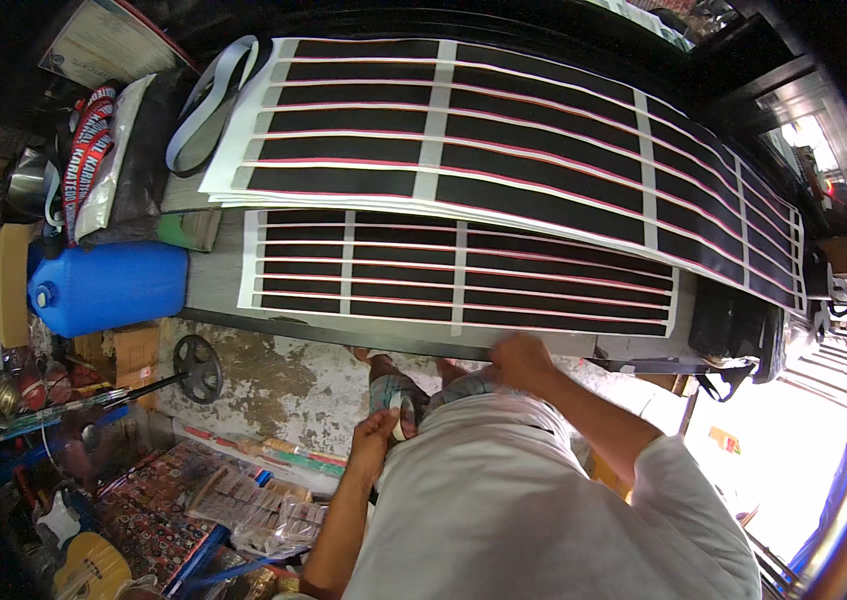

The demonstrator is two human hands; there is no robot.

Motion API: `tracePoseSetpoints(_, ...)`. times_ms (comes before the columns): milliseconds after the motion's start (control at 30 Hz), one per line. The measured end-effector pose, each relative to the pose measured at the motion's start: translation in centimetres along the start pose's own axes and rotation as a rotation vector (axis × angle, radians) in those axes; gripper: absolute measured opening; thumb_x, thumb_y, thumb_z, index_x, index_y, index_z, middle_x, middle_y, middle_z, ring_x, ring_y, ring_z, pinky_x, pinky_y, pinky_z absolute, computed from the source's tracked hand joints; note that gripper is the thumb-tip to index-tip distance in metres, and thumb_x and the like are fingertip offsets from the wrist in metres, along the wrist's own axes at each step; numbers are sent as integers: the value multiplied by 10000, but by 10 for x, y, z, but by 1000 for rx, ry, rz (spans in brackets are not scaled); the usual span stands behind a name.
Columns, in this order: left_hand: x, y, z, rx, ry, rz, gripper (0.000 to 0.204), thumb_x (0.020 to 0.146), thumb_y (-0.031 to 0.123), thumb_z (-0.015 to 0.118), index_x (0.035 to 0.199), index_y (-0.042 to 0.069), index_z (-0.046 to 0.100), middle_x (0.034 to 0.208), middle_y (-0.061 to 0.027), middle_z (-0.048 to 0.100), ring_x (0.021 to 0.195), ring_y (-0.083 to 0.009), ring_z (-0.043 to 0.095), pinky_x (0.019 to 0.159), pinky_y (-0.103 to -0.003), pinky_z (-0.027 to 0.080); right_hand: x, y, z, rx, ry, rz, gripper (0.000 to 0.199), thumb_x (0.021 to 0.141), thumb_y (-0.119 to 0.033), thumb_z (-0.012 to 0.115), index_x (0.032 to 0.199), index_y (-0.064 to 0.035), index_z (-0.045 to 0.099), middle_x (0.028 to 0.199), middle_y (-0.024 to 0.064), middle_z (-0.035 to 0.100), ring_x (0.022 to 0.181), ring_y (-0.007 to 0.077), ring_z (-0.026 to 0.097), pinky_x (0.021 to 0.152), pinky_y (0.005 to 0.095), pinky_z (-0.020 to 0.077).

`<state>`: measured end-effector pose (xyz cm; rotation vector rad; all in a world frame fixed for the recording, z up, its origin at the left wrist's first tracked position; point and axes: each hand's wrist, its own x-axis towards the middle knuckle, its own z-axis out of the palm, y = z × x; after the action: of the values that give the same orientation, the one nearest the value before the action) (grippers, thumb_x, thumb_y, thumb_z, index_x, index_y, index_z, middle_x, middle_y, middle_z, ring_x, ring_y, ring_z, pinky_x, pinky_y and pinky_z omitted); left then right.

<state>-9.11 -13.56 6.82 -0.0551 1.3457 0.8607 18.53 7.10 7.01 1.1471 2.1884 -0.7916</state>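
Note:
My left hand [373, 438] is closed at my waist on a white tape roll [404, 416], which looks ring-shaped. Smeared by motion, my right hand [522, 360] is at the table's front edge, just below the shorter printed sheet [401, 302]; its fingers cannot be made out. That sheet lies flat, with black panels divided by thin white and red lines and crossed by pale bands. Behind it, a stack of longer sheets [543, 150] of the same pattern spreads across the table and partly overlaps it.
A blue jerrycan [118, 285] stands left of the grey table [213, 275]. Beyond it are red printed straps [88, 165] and a white strap loop [205, 110]. Below the table, a black handwheel [198, 368] juts out. Packaged goods [258, 510] crowd the lower left beside a small guitar [93, 568].

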Motion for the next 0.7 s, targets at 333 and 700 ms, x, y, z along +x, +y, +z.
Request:
tracePoseSetpoints(333, 1, 63, -33, 156, 214, 500, 222, 1108, 199, 672, 932, 65, 694, 737, 37, 601, 655, -63, 503, 606, -253, 386, -24, 3, 89, 633, 258, 175, 563, 970, -597, 697, 871, -46, 760, 895, 242, 760, 913, 442, 753, 826, 529, 591)
tracePoseSetpoints(700, 48, 284, -148, 1069, 819, 1176, 202, 1048, 192, 688, 1084, -3, 729, 964, -204, 724, 902, -386, 677, 834, -482, 530, -23, -36, 146, 834, 285, 569, 470, 996, -532, 692, 999, -77, 809, 1009, 250, 781, 1033, 440, 759, 901, 499, 601)
